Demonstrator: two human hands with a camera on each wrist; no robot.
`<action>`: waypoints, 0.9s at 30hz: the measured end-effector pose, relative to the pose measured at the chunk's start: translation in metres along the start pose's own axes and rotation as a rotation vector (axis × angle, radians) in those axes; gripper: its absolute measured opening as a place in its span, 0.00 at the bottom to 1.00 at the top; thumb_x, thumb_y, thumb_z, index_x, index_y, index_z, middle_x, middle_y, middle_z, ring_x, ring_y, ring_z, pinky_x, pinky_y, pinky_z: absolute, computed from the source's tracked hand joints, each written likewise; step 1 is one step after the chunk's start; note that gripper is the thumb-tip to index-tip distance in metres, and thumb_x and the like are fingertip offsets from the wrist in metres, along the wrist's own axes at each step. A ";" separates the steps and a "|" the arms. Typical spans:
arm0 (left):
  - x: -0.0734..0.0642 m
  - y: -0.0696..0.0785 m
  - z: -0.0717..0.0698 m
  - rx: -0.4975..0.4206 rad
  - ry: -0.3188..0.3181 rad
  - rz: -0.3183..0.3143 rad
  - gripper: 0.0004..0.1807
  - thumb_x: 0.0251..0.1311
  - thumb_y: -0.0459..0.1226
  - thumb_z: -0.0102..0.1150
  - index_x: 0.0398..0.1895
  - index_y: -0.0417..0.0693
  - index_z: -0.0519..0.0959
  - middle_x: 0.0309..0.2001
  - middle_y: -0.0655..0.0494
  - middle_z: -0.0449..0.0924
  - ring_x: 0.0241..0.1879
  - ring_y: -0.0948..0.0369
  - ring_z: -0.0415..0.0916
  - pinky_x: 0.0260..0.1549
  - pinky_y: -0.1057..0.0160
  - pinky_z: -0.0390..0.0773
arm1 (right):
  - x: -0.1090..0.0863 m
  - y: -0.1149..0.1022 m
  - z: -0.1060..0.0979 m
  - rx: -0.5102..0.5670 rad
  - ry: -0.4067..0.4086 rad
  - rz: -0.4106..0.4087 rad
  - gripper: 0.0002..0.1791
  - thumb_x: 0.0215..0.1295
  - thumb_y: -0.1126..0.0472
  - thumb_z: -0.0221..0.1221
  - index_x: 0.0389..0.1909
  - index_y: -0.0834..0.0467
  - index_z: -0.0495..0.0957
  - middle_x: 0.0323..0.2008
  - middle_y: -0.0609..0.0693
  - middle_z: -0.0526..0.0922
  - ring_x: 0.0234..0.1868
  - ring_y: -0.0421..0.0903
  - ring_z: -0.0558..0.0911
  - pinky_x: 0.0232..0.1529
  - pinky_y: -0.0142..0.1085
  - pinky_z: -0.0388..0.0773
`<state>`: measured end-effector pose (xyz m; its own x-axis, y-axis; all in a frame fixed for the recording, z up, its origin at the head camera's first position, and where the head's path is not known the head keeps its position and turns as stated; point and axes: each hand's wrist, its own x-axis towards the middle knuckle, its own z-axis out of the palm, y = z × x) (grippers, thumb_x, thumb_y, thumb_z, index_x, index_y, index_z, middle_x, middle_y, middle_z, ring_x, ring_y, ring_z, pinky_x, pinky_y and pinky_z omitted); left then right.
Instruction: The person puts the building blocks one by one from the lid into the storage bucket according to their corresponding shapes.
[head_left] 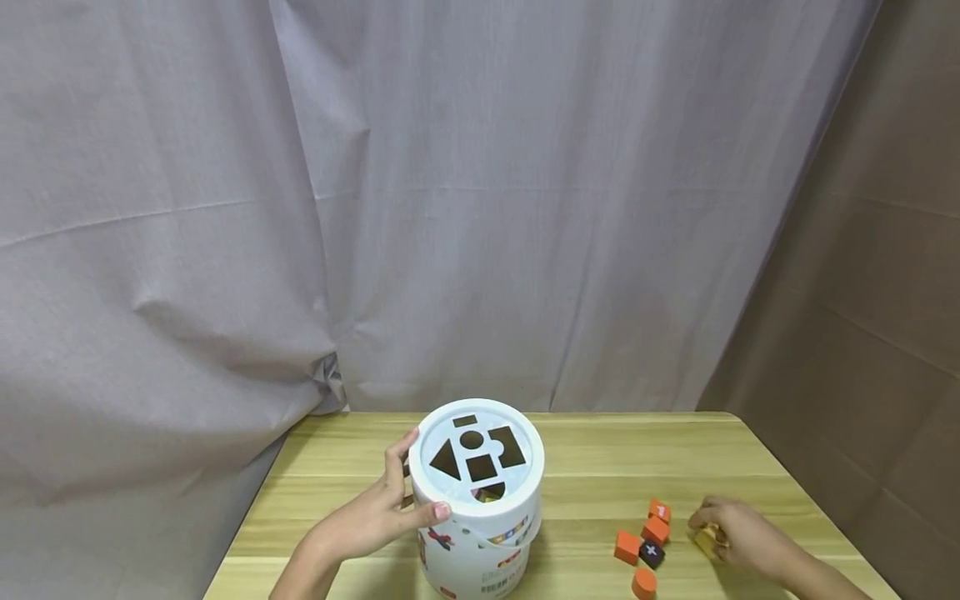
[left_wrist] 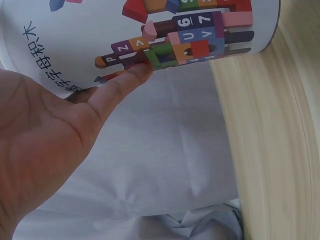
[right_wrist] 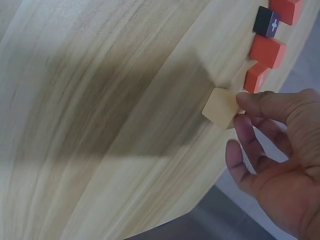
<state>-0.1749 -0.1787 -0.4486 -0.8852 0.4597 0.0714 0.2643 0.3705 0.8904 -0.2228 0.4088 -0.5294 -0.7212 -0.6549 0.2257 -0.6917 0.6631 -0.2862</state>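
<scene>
A white shape-sorter bucket (head_left: 480, 533) stands upright, its round lid (head_left: 444, 435) cut with several shaped holes. My left hand (head_left: 375, 521) rests spread against its left side, thumb at the near rim. In the left wrist view, one extended finger lies along the printed bucket wall (left_wrist: 100, 30). At the right of the table, my right hand (head_left: 750, 537) pinches a yellow block (head_left: 707, 542) between thumb and fingertips. That angular yellow block (right_wrist: 220, 107) shows pale in the right wrist view, close over the wood.
Left of my right hand lie a black block with a plus sign (head_left: 652, 553), an orange cylinder (head_left: 643, 582) and several orange blocks (head_left: 627, 547). All are on the wooden table (head_left: 600, 467). A grey curtain (head_left: 487, 208) hangs behind the table.
</scene>
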 end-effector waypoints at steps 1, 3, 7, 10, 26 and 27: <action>0.000 0.000 0.000 0.000 0.000 0.001 0.60 0.75 0.51 0.71 0.88 0.54 0.32 0.92 0.43 0.25 0.87 0.34 0.48 0.78 0.29 0.68 | 0.000 0.001 0.001 0.004 0.010 -0.018 0.24 0.38 0.88 0.66 0.38 0.66 0.88 0.34 0.53 0.84 0.30 0.27 0.72 0.24 0.27 0.72; 0.000 -0.001 0.000 -0.002 -0.002 0.002 0.60 0.75 0.51 0.71 0.88 0.54 0.32 0.92 0.42 0.25 0.87 0.34 0.48 0.78 0.29 0.68 | -0.001 0.001 0.002 -0.006 0.021 -0.037 0.25 0.37 0.89 0.63 0.36 0.65 0.88 0.33 0.51 0.83 0.31 0.27 0.71 0.24 0.27 0.71; 0.000 -0.001 0.000 -0.010 -0.004 -0.005 0.61 0.74 0.51 0.71 0.88 0.54 0.31 0.92 0.42 0.25 0.88 0.33 0.47 0.78 0.29 0.68 | 0.000 -0.001 0.003 -0.045 0.021 -0.028 0.26 0.35 0.90 0.61 0.35 0.65 0.88 0.32 0.49 0.81 0.33 0.28 0.70 0.25 0.29 0.74; 0.000 -0.001 0.000 -0.014 -0.005 -0.009 0.61 0.74 0.51 0.71 0.88 0.54 0.31 0.91 0.42 0.25 0.88 0.33 0.46 0.78 0.28 0.67 | 0.002 -0.003 0.001 -0.090 -0.019 0.026 0.24 0.37 0.88 0.66 0.35 0.65 0.88 0.33 0.49 0.82 0.32 0.32 0.73 0.28 0.30 0.79; 0.000 0.000 0.001 0.000 0.005 -0.009 0.62 0.73 0.52 0.72 0.88 0.54 0.31 0.92 0.42 0.25 0.88 0.34 0.48 0.79 0.30 0.67 | 0.006 -0.021 -0.010 -0.212 0.005 0.133 0.16 0.47 0.66 0.85 0.37 0.58 0.90 0.34 0.45 0.87 0.34 0.42 0.78 0.34 0.35 0.81; 0.000 0.000 0.001 0.001 0.006 -0.010 0.62 0.73 0.52 0.72 0.88 0.54 0.31 0.92 0.42 0.25 0.88 0.34 0.48 0.79 0.30 0.67 | 0.007 -0.023 -0.012 -0.216 0.010 0.138 0.16 0.48 0.65 0.85 0.37 0.57 0.90 0.34 0.44 0.87 0.34 0.41 0.78 0.34 0.35 0.80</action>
<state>-0.1747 -0.1780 -0.4489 -0.8902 0.4508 0.0653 0.2557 0.3758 0.8907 -0.2126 0.3932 -0.5102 -0.8089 -0.5501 0.2078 -0.5780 0.8087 -0.1091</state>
